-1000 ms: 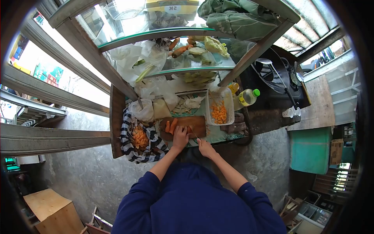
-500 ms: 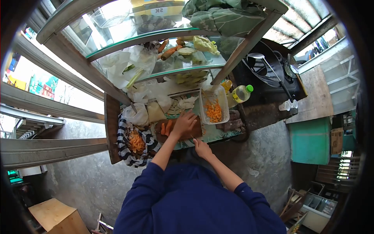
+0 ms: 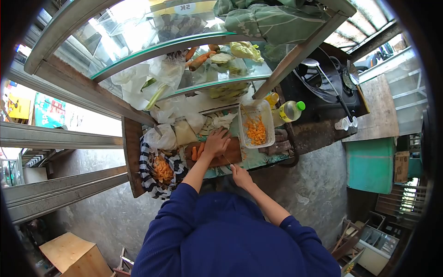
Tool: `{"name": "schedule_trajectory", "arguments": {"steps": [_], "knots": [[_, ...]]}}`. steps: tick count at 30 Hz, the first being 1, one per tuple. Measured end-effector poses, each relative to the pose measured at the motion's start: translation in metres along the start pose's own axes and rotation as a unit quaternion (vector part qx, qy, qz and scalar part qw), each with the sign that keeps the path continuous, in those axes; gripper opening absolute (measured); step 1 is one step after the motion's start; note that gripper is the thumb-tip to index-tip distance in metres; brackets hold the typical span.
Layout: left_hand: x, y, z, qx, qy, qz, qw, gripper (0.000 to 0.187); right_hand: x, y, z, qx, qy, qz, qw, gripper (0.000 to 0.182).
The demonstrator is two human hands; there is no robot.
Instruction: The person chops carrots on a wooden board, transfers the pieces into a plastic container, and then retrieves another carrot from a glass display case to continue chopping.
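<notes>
My left hand (image 3: 217, 142) lies palm down over the brown cutting board (image 3: 234, 148), its fingers stretched out. Whatever is under the palm is hidden. Close to its wrist, two or so peeled carrots (image 3: 197, 151) rest at the board's left side. In my right hand (image 3: 241, 176), at the board's near edge, is the handle of a knife (image 3: 227, 160); its thin blade points toward my left hand. Beyond the board's right end stands a clear plastic container (image 3: 270, 137) with diced carrot (image 3: 256, 131) inside.
Left of the board, carrot peelings (image 3: 162, 170) lie on a striped cloth (image 3: 146, 171). A green-capped bottle (image 3: 288, 112) stands behind the container. The glass shelf (image 3: 184, 87) overhangs the counter. A ladle (image 3: 325, 76) lies by the black stove (image 3: 353, 98).
The view has tilted slightly, shifting the shelf and bottle a little. My left hand has moved slightly left on the board. My right hand keeps its hold on the knife.
</notes>
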State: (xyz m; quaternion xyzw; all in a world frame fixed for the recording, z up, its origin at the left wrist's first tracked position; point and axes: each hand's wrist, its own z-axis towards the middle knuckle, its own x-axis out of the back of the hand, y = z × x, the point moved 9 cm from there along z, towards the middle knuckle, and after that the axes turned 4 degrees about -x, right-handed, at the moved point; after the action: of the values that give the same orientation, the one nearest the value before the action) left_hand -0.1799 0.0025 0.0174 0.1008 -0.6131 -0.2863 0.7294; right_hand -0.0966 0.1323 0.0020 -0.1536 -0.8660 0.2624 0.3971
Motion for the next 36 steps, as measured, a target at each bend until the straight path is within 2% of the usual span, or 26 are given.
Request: {"name": "schedule_trajectory", "arguments": {"steps": [14,16,22,36], "knots": [[-0.004,0.002,0.004,-0.016,-0.017,0.033,0.999,0.032,-0.011,0.007,0.006,-0.013,0.019,0.026,0.999,0.044],[-0.007,0.003,0.003,-0.022,-0.02,0.081,0.996,0.033,-0.01,0.006,0.006,-0.002,0.024,0.024,0.999,0.042],[-0.008,0.002,0.005,-0.031,-0.013,0.105,0.994,0.033,-0.008,0.004,0.005,-0.012,0.015,0.019,1.0,0.042],[-0.012,-0.005,0.006,-0.005,-0.04,0.086,0.995,0.037,-0.01,0.004,0.009,-0.008,0.012,0.018,1.0,0.042]]}}
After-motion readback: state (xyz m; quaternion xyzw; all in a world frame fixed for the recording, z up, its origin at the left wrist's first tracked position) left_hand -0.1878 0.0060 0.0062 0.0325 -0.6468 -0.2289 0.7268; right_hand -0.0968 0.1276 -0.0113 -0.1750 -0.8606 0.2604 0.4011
